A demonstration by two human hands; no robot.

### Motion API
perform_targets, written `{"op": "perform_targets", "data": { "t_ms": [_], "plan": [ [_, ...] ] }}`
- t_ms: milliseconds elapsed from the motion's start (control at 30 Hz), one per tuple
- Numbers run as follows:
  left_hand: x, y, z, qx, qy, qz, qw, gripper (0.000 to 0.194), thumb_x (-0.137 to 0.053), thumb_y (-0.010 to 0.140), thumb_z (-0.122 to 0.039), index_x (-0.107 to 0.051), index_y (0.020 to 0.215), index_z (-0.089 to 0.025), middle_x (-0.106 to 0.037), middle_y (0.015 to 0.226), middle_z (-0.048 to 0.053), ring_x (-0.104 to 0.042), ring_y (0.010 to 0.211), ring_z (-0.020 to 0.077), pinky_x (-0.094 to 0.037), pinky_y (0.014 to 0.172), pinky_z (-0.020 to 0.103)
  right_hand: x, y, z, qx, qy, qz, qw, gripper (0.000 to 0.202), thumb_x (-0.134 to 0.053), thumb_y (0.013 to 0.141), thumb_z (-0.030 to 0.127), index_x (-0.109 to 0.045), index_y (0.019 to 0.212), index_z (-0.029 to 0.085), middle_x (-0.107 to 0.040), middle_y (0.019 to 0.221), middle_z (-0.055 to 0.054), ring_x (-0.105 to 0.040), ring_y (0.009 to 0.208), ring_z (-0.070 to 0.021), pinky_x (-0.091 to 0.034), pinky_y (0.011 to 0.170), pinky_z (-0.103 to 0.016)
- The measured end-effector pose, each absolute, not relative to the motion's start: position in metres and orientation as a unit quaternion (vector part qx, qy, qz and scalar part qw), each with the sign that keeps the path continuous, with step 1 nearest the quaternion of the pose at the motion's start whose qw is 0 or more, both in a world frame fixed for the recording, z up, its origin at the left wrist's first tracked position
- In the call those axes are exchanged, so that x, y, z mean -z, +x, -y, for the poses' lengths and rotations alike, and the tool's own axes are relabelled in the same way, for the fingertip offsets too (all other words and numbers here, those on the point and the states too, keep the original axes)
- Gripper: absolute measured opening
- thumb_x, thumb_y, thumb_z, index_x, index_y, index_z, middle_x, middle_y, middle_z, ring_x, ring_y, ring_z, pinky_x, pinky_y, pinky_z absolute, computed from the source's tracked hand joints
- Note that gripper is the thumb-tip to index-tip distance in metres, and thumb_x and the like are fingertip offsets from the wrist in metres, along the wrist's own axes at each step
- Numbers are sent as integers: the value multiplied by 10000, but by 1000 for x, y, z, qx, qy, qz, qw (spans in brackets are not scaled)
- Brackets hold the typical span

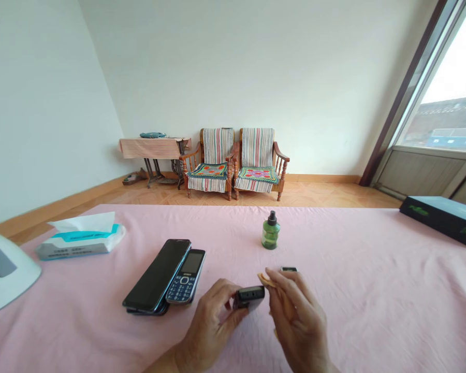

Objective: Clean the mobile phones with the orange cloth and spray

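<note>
My left hand [212, 324] is closed around a small dark phone [250, 294], held up with one narrow end facing me. Close beside that phone, my right hand [299, 316] grips a yellowish cloth [266, 281], which is mostly hidden under the fingers. Behind the right hand, a small dark-and-silver object [289, 269] shows only in part. To the left lie a large black smartphone [159, 274], stacked on something dark, and a dark blue keypad phone [186, 276] leaning against it. A green spray bottle [271, 233] stands upright farther back.
A pink cloth [373, 290] covers the table. A tissue pack [81, 241] lies at the left, near a white rounded object [8, 274] at the edge. At the right rests a black box [442, 220]. Two wooden armchairs [281, 160] and a side table [151, 147] stand beyond.
</note>
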State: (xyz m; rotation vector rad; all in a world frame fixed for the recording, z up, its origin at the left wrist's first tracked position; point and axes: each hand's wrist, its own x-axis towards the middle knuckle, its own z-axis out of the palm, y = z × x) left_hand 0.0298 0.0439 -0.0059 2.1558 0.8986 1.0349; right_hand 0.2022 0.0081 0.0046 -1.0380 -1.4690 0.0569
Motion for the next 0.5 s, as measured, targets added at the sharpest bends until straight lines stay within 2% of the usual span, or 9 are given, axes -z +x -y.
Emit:
{"op": "perform_targets", "data": {
  "t_ms": [100, 233, 400, 500],
  "plan": [
    [5, 31, -42, -389, 808, -331, 293, 167, -561, 898, -326, -607, 951, -174, -573, 822, 39, -535, 748, 170, -410, 669, 252, -3, 205, -2, 30, -437, 667, 603, 335, -522, 829, 39, -616, 1111, 193, -561, 917, -74, -613, 762, -126, -531, 642, -214],
    [3, 32, -42, -390, 803, -333, 304, 176, -547, 904, -335, -608, 929, -172, -565, 798, 38, -530, 739, 173, -411, 657, 249, 3, 203, 1, 34, -427, 702, 569, 377, -487, 842, 35, -610, 1152, 210, -560, 872, -69, -588, 706, -118, -518, 590, -206],
    [2, 33, -40, -392, 805, -325, 304, 137, -555, 899, -301, -610, 933, -180, -565, 793, 32, -530, 733, 170, -410, 657, 247, 7, 187, -1, 64, -410, 695, 587, 412, -484, 847, 59, -583, 1214, 220, -567, 844, -72, -582, 693, -139, -527, 602, -243],
    [1, 33, -39, -394, 806, -326, 299, 151, -540, 908, -308, -604, 870, -177, -559, 765, 27, -522, 710, 164, -406, 649, 245, 5, 180, 0, 84, -391, 711, 578, 425, -478, 842, 40, -565, 1230, 191, -571, 823, -73, -572, 679, -140, -520, 584, -243]
  ]
}}
